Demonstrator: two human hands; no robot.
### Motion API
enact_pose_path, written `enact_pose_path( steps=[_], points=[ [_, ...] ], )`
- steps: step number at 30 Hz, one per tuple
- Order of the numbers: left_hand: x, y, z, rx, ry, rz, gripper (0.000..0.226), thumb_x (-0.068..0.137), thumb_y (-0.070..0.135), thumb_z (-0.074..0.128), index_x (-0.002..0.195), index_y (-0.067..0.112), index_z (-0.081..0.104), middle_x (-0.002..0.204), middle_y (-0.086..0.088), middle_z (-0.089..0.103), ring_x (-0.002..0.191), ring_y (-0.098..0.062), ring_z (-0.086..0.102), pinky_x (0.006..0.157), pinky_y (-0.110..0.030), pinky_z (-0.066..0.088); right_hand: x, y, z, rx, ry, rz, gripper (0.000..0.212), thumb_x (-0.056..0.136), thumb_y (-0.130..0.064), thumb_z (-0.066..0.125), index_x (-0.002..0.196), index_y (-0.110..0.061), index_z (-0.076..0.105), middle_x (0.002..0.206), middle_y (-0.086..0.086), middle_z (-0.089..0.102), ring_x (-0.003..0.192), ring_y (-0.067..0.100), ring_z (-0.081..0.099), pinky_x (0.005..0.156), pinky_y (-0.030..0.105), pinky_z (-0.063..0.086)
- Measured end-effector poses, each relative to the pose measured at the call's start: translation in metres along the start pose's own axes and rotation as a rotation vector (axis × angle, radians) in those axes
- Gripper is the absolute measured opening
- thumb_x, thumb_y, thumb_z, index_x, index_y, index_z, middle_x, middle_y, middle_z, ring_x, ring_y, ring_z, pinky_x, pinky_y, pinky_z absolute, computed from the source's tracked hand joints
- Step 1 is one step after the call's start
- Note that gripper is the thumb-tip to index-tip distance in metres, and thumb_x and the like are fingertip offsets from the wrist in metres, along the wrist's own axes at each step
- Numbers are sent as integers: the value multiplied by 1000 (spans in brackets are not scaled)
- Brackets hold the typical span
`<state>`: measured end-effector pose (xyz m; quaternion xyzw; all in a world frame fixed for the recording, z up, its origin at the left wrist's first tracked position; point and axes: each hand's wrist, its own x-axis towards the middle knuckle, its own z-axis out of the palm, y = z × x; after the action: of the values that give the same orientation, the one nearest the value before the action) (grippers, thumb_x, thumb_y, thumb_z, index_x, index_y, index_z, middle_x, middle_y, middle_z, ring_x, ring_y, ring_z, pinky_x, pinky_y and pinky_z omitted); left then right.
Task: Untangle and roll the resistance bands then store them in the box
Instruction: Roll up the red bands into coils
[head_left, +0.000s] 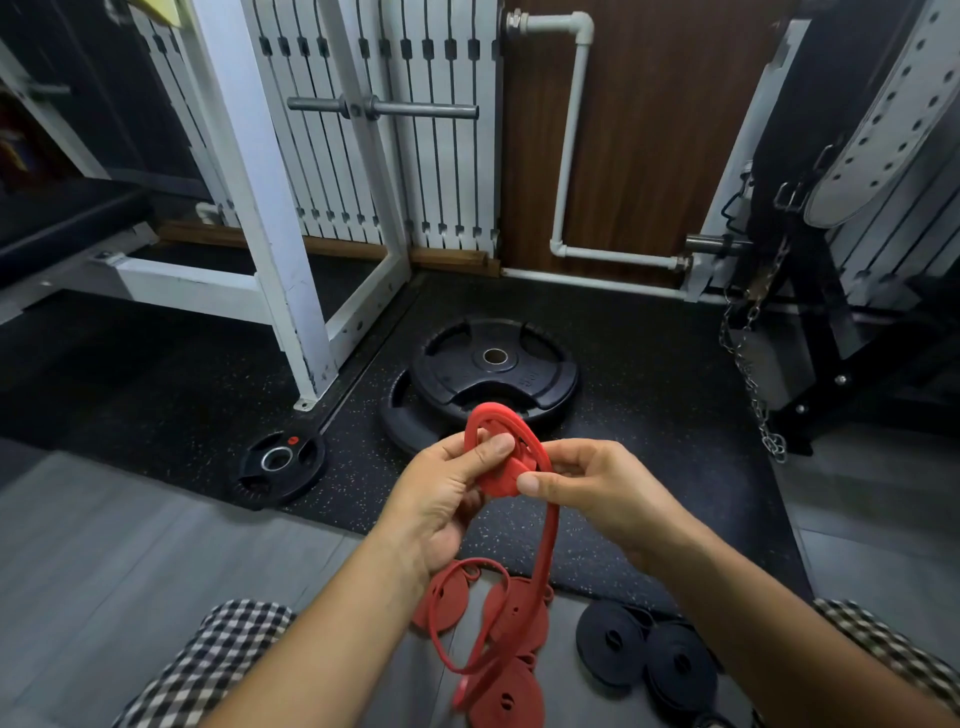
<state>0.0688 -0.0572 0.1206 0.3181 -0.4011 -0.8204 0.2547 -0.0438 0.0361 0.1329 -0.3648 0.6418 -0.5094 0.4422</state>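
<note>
A red resistance band (511, 462) is gripped at centre by the left hand (447, 499) and right hand (597, 488), its coil barely begun. Rolled red bands (514, 616) at 6 o'clock and rolled black bands (649, 649) at 5 o'clock lie on the floor (130, 561); no box is seen, so storing is judged undone.

The grey floor (130, 561) is near, and a black speckled mat (649, 467) lies on it farther away. On the mat, one big black weight plate (493, 364) rests on another, with a small plate (280, 465) at the left. Red rolled bands (514, 618) lie on the near floor, with black rolled bands (649, 654) just to their right.
</note>
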Motion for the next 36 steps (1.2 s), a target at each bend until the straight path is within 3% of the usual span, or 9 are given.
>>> enact_pose_path(
  steps=[4, 7, 10, 14, 19, 23, 29, 33, 36],
  points=[
    [-1, 2, -6, 167, -49, 26, 33, 61, 16, 69, 92, 8, 64, 77, -6, 69, 70, -13, 66, 67, -24, 52, 0, -1, -7, -104, -25, 17, 14, 77, -9, 70, 85, -21, 70, 83, -3, 73, 81, 5, 67, 71, 9, 51],
    [-1, 10, -12, 551, 10, 222, 43, 63, 13, 78, 103, 17, 63, 98, -5, 67, 90, -13, 64, 75, -20, 52, 2, -3, -13, -277, -3, 29, 12, 78, -11, 72, 87, -19, 70, 88, 4, 73, 86, 14, 68, 82, 24, 53],
    [-2, 15, -13, 873, -92, 328, 41, 65, 7, 80, 97, 26, 62, 96, 2, 65, 86, -4, 62, 78, -12, 48, 3, -5, -15, -570, -16, 14, 12, 78, -17, 72, 90, -18, 70, 89, 12, 71, 83, 23, 65, 80, 38, 52],
    [-1, 11, -11, 980, -155, 314, 26, 69, 7, 78, 79, 27, 64, 75, 7, 64, 68, 1, 58, 68, -16, 47, 3, -6, -10, -766, -72, -17, 13, 81, -25, 69, 93, -22, 68, 75, 0, 62, 67, 11, 53, 64, 31, 44],
    [0, 16, -11, 842, -206, 217, 25, 68, -1, 76, 80, 19, 68, 72, 5, 67, 68, -2, 62, 65, -14, 49, 3, -9, -11, -760, -91, -53, 12, 81, -21, 69, 93, -20, 67, 76, 0, 60, 69, 12, 53, 67, 33, 46],
    [0, 9, -8, 825, -128, 261, 23, 66, -2, 77, 72, 18, 68, 64, 5, 63, 57, 1, 57, 58, -12, 45, 1, -9, -11, -780, -90, -78, 13, 81, -20, 68, 94, -19, 66, 83, 4, 63, 74, 16, 57, 72, 37, 50],
    [-2, 10, -5, 534, -49, 289, 17, 69, -6, 71, 75, 10, 68, 61, 5, 66, 56, 0, 61, 54, -12, 47, 1, -8, -14, -366, -53, -98, 26, 79, -10, 71, 89, -32, 62, 84, -7, 70, 79, 3, 67, 77, 19, 55],
    [-3, 8, -2, 437, 13, 311, 15, 70, -4, 70, 79, 8, 68, 61, 5, 69, 59, 0, 62, 56, -12, 48, 1, -8, -16, -235, -21, -67, 23, 76, -11, 74, 91, -25, 63, 86, -4, 71, 77, 2, 67, 71, 16, 54],
    [-1, 9, -5, 305, 55, 291, 20, 60, 9, 72, 80, 10, 69, 66, 1, 71, 63, -7, 66, 59, -18, 53, 1, -10, -16, -206, -4, -79, 21, 74, -12, 74, 91, -20, 65, 87, -2, 71, 77, 4, 67, 72, 16, 54]
  ],
)
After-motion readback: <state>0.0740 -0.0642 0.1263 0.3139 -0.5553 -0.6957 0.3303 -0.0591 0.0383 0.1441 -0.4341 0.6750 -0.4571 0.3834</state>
